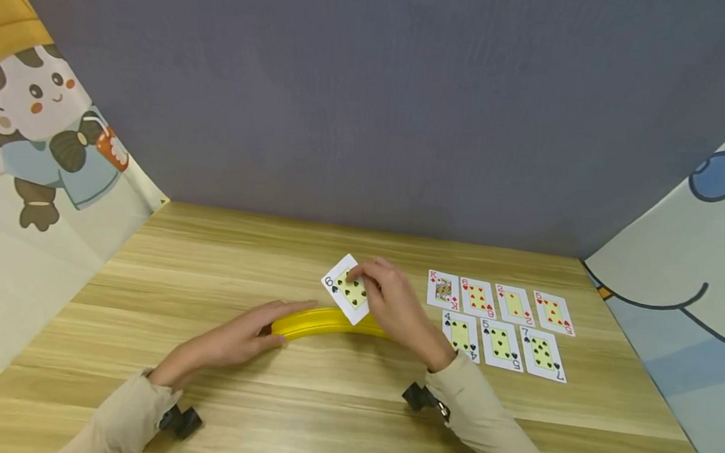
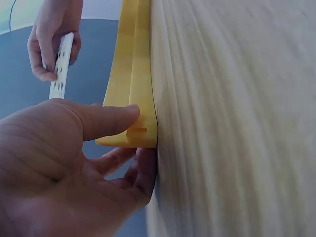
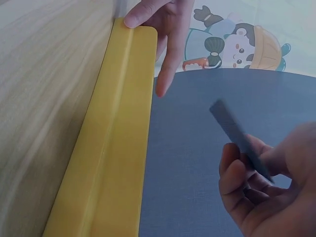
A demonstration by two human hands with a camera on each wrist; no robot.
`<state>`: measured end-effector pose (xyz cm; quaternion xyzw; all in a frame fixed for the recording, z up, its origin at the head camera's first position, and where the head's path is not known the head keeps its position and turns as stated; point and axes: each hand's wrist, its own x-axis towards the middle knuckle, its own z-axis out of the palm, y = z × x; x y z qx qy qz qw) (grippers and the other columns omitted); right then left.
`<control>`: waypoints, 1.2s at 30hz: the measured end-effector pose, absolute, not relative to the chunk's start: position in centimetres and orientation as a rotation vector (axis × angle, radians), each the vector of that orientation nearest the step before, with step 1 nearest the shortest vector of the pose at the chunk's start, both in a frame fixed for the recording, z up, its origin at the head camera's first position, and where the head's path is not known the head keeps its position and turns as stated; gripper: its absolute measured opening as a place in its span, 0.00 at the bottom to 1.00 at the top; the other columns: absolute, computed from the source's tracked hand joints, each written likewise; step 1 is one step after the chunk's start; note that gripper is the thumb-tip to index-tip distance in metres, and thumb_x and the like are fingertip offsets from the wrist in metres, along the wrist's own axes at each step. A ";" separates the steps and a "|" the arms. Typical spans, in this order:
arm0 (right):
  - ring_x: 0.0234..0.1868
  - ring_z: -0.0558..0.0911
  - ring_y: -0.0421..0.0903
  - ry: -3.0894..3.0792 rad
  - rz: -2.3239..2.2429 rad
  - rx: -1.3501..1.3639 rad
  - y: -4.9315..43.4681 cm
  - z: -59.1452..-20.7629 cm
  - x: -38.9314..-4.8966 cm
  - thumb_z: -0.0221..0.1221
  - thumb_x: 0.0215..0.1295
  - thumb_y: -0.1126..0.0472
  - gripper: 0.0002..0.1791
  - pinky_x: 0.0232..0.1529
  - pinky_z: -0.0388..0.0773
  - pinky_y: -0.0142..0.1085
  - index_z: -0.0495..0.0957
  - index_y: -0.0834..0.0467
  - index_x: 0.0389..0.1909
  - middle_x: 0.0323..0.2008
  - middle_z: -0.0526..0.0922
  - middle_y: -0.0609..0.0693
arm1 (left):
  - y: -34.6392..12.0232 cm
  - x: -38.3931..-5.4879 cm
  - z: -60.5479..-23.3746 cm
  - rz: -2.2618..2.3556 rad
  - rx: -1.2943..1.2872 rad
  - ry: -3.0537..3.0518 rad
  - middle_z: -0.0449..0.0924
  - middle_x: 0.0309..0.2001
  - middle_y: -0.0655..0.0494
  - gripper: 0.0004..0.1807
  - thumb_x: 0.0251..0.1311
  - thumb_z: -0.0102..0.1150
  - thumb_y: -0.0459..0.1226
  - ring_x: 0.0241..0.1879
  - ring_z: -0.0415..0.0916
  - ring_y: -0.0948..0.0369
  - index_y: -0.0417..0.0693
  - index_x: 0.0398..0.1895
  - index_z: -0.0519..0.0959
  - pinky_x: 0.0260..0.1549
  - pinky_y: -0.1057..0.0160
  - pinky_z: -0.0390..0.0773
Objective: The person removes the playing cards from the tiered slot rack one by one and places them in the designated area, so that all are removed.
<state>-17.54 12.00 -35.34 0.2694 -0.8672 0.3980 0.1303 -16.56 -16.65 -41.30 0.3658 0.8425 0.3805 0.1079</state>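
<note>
A yellow curved card holder [image 1: 316, 324] stands on the wooden table, a groove running along its length in the right wrist view. My left hand [image 1: 240, 333] grips its left end, thumb [image 2: 111, 121] on the near side and other fingers round the end. Above the holder's middle, my right hand [image 1: 397, 312] pinches a six of spades [image 1: 353, 296], tilted with its face towards me. Only the card's dark, blurred edge [image 3: 234, 131] shows in the right wrist view; whether another card lies behind it I cannot tell. My right hand hides the holder's right end.
Several face-up cards lie in two rows at the right. Red ones, including a king of diamonds [image 1: 443, 290], form the back row; spades, including a seven [image 1: 543, 355], the front. My right forearm partly covers the four [image 1: 460, 334]. A grey wall [image 1: 344, 114] stands behind the table.
</note>
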 end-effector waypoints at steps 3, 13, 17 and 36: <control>0.27 0.70 0.41 -2.542 1.165 0.778 12.1 -35.3 -17.5 0.47 0.73 0.73 0.17 0.26 0.72 0.32 0.85 0.59 0.41 0.39 0.81 0.48 | -16.5 -16.4 -41.2 1.044 1.133 2.539 0.71 0.67 0.59 0.38 0.66 0.58 0.26 0.58 0.71 0.60 0.58 0.77 0.61 0.55 0.52 0.75; 0.32 0.78 0.40 -2.509 1.236 0.810 12.7 -35.3 -16.9 0.57 0.71 0.66 0.09 0.32 0.81 0.32 0.82 0.62 0.47 0.39 0.79 0.48 | -16.5 -16.3 -41.0 1.040 1.117 2.547 0.70 0.67 0.59 0.37 0.66 0.58 0.27 0.59 0.71 0.60 0.57 0.76 0.62 0.55 0.51 0.76; 0.32 0.79 0.41 -2.427 1.231 0.807 13.2 -35.5 -16.6 0.62 0.66 0.68 0.08 0.31 0.82 0.32 0.82 0.62 0.45 0.38 0.80 0.49 | -16.6 -16.4 -41.0 1.055 1.109 2.525 0.70 0.67 0.59 0.37 0.66 0.58 0.27 0.58 0.71 0.60 0.58 0.76 0.62 0.53 0.52 0.76; 0.35 0.81 0.41 -2.357 1.042 0.803 17.2 -35.5 -14.4 0.64 0.63 0.72 0.16 0.36 0.83 0.33 0.81 0.60 0.52 0.42 0.84 0.50 | -16.5 -16.3 -41.0 1.069 1.102 2.516 0.71 0.66 0.59 0.36 0.67 0.57 0.27 0.54 0.72 0.61 0.59 0.76 0.62 0.51 0.56 0.76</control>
